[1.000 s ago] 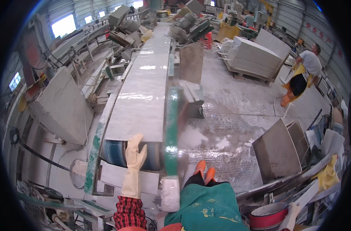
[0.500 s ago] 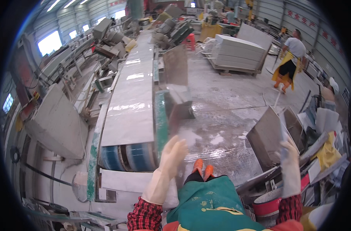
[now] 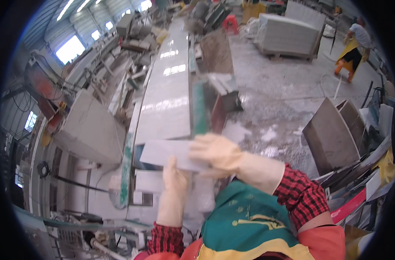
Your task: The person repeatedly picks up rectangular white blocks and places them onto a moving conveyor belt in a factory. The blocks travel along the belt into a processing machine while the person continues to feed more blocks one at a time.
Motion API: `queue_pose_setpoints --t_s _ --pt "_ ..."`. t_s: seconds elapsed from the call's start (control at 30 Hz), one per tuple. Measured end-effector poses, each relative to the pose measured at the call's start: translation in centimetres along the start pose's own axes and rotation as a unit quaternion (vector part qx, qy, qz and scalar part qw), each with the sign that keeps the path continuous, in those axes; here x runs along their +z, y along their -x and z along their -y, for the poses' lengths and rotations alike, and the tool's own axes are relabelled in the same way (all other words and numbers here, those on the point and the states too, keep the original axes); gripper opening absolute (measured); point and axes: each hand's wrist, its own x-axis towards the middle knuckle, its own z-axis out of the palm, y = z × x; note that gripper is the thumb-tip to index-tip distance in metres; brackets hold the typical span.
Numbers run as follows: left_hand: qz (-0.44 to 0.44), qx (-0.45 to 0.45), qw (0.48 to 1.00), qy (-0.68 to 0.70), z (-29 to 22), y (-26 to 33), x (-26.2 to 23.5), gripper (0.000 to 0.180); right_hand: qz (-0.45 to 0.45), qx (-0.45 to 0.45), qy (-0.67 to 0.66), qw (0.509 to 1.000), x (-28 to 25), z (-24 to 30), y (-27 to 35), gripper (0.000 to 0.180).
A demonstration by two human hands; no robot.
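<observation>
A flat, pale rectangular slab [image 3: 165, 152] lies level over the near end of the conveyor, covering part of the blue roller. My right hand [image 3: 219, 152], in a long cream rubber glove, grips the slab's right end; its fingers are somewhat blurred. My left hand [image 3: 176, 177], gloved alike, holds the slab's near edge with the thumb up against it and the other fingers hidden. Just beyond the slab, the belt [image 3: 163, 123] carries a row of wet, glossy pale slabs.
A green rail [image 3: 200, 108] edges the conveyor, with stone offcuts [image 3: 223, 84] beside it. Brown boards [image 3: 331, 136] lean at the right. Farther back are a pallet of stacked slabs [image 3: 286, 37] and a person in a yellow apron [image 3: 355, 47]. A large grey panel [image 3: 91, 128] stands left.
My right hand has swung from the far right to the conveyor end, bringing the slab. My left hand has lowered slightly and taken hold of its near edge. The view has shifted left.
</observation>
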Motion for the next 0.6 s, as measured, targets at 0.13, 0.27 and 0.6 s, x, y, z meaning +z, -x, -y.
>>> queue_pose_setpoints --t_s 0.13,0.27,0.6 --pt "-0.224 -0.008 0.974 0.021 -2.2 -2.9 -6.5 0.029 -0.004 0.113 -0.023 0.993 -0.5 -3.5 6.9 0.047" --pt "-0.239 0.027 0.971 -0.002 -2.2 -5.3 -10.1 0.034 0.007 0.36 0.029 0.933 -3.3 -5.5 18.1 0.049" --pt "-0.202 0.108 0.973 0.043 0.4 -9.0 -9.8 0.035 -0.209 0.686 -0.04 0.695 -6.7 -0.8 39.5 0.048"
